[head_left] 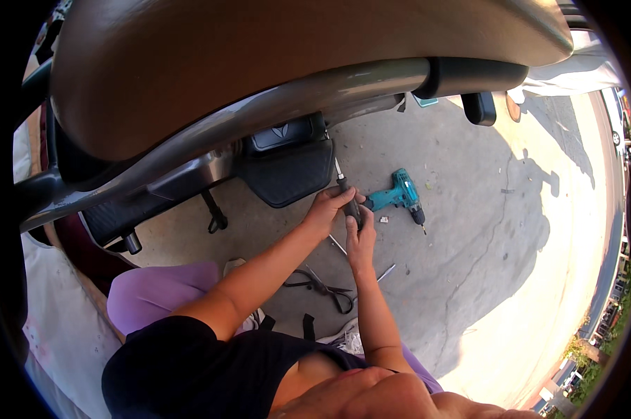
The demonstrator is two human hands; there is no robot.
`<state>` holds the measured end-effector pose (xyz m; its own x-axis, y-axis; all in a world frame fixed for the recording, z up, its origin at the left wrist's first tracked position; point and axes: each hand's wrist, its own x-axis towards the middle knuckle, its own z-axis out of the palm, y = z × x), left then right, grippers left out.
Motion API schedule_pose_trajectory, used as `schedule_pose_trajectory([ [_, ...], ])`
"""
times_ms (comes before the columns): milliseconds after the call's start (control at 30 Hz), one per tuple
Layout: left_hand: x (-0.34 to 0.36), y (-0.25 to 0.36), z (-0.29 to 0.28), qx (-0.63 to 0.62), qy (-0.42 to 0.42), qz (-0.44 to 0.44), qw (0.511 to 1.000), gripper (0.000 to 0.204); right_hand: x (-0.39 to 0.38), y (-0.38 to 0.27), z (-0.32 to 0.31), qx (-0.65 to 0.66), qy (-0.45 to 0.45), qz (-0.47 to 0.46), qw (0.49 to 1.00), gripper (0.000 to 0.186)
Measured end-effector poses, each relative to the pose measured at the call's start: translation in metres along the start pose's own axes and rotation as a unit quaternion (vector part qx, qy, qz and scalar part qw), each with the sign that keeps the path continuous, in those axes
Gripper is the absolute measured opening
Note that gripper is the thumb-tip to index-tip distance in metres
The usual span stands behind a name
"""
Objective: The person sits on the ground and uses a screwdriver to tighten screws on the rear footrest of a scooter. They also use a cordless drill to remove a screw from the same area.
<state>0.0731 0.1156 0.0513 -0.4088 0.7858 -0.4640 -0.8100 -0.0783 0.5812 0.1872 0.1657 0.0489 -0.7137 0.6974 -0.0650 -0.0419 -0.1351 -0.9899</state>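
Note:
Both hands are on a screwdriver (352, 201) with a thick dark handle and a slim metal shaft, which points up and away from me. My left hand (325, 211) closes round the upper part of the handle. Around its lower end are the fingers of my right hand (361, 241). The shaft's tip comes close to a black padded flap (291, 173) under a vehicle seat, and I cannot tell whether they touch. Just right of my hands, a teal cordless drill (399, 197) with a bit fitted lies on the concrete.
A large brown seat (294, 42) and a curved grey tube (259, 105) overhang the far side. Black-handled scissors (324, 285) and thin metal rods lie on the concrete (462, 209) near my shoes. At the far right, another person's foot (513, 108) shows beneath light clothing.

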Motion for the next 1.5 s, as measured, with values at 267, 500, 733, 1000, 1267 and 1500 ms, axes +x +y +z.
schedule_pose_trajectory([
  [267,-0.004,0.011,0.003,-0.037,-0.023,-0.003,0.999,0.024,-0.001,0.016,-0.007,0.001,0.009,0.034,0.999,0.048],
  [500,-0.001,0.016,0.004,-0.017,-0.04,-0.066,0.997,0.024,0.005,0.024,-0.022,0.514,-0.168,0.224,0.811,0.051],
  [733,0.003,0.003,0.005,0.056,0.064,0.004,0.996,0.029,0.007,-0.01,0.006,-0.091,0.023,0.106,0.99,0.044],
  [1000,-0.002,0.018,-0.002,-0.048,-0.065,-0.021,0.997,0.032,0.013,-0.032,0.003,0.172,-0.023,0.306,0.936,0.055],
  [1267,0.006,0.017,-0.009,-0.099,-0.126,-0.052,0.986,0.028,0.019,-0.014,-0.011,0.347,-0.073,0.364,0.861,0.049],
  [1500,0.007,0.008,-0.008,-0.084,-0.102,-0.034,0.991,0.028,0.012,-0.022,-0.004,-0.393,0.023,-0.034,0.919,0.044],
])
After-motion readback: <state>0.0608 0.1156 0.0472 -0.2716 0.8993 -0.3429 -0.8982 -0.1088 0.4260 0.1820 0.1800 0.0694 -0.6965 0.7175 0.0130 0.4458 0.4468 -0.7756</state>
